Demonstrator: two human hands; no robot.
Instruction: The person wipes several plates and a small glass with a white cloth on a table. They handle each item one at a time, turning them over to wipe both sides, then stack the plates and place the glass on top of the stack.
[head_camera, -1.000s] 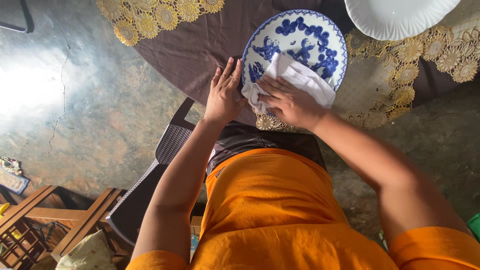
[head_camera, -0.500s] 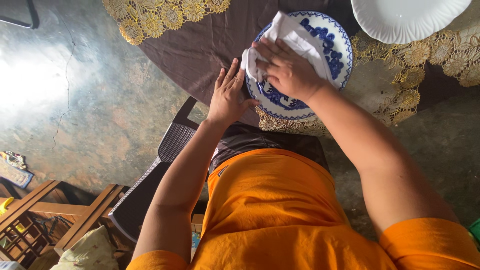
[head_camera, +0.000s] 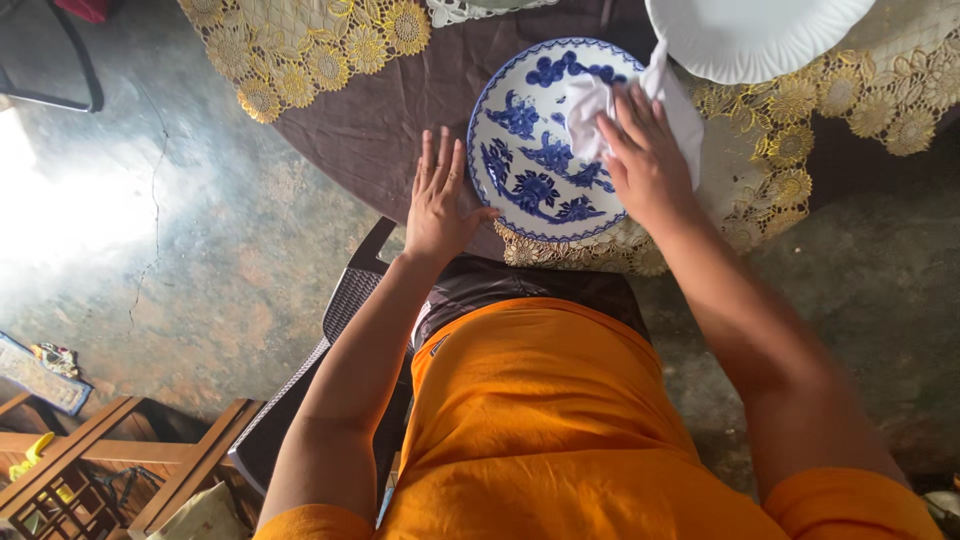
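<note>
I'm seeing the left hand (head_camera: 441, 196) lying flat on the dark brown tablecloth (head_camera: 400, 100), fingers straight and close together, thumb touching the rim of the round blue-and-white patterned ceramic plate (head_camera: 530, 160). The right hand (head_camera: 645, 160) is pressing a white folded cloth (head_camera: 590, 100) onto the plate's right side, fingers slightly spread over it. The plate is sitting at the near table edge, partly on a gold lace doily (head_camera: 770, 170). A plain white scalloped plate (head_camera: 750, 35) is sitting just beyond, touching the cloth's tip. A dark woven chair (head_camera: 340, 310) is standing below the left forearm.
</note>
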